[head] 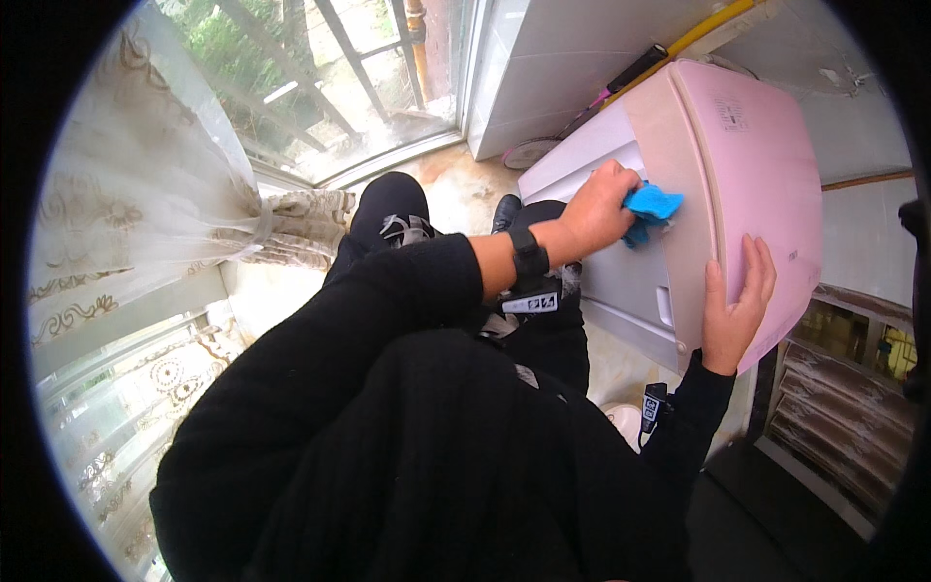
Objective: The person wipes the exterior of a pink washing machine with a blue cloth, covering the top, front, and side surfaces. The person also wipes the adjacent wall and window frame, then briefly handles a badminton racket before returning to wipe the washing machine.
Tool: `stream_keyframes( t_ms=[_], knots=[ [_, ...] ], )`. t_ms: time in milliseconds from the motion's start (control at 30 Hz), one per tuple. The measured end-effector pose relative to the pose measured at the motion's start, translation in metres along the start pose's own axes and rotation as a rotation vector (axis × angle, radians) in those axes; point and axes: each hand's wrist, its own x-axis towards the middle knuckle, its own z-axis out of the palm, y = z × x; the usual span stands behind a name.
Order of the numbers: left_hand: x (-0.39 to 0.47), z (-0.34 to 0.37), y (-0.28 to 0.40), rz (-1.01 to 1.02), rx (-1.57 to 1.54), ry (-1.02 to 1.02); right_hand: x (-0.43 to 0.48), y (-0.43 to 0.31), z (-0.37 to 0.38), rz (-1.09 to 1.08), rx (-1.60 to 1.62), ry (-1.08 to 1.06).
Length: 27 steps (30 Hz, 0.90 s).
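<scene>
A crumpled blue cloth (653, 204) is pinched in the fingers of my left hand (600, 207). That hand presses it to the pale side of a pink-and-white household appliance (760, 167), close to a recessed slot. My left arm reaches across my body and knees. On the pink panel, beside the grey seam, my right hand (740, 302) lies with its fingers apart and nothing in it. The pink panel bears a printed label near its far end. A black band with a small tagged device circles my left wrist; a similar device is at the right sleeve.
A badminton racket (614, 84) leans behind the appliance, alongside a yellow pipe (705, 29). Barred window (349, 80) and tied patterned curtain (269, 225) stand to the left. Brown folded material (836, 407) is at lower right. A round white object (624, 422) is partly hidden by my clothing.
</scene>
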Motion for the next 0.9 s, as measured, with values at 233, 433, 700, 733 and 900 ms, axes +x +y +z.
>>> stream_keyframes(
  t_ms=[233,433,700,733,900],
  knots=[
    [0.029,-0.021,-0.059,-0.501,0.191,0.028,0.0,0.001,0.0,-0.005,-0.009,-0.015],
    [0.03,-0.014,0.002,-0.005,0.043,0.053,-0.001,-0.001,-0.002,0.014,-0.012,-0.033],
    [0.024,-0.026,-0.052,-0.408,0.219,-0.191,-0.001,-0.003,-0.002,0.012,-0.018,-0.038],
    [0.022,-0.026,-0.052,-0.329,0.186,-0.145,-0.001,-0.003,-0.002,0.01,-0.017,-0.039],
    [0.023,-0.016,-0.018,0.184,0.146,0.04,-0.001,-0.002,-0.003,0.01,-0.01,-0.041]
  ],
)
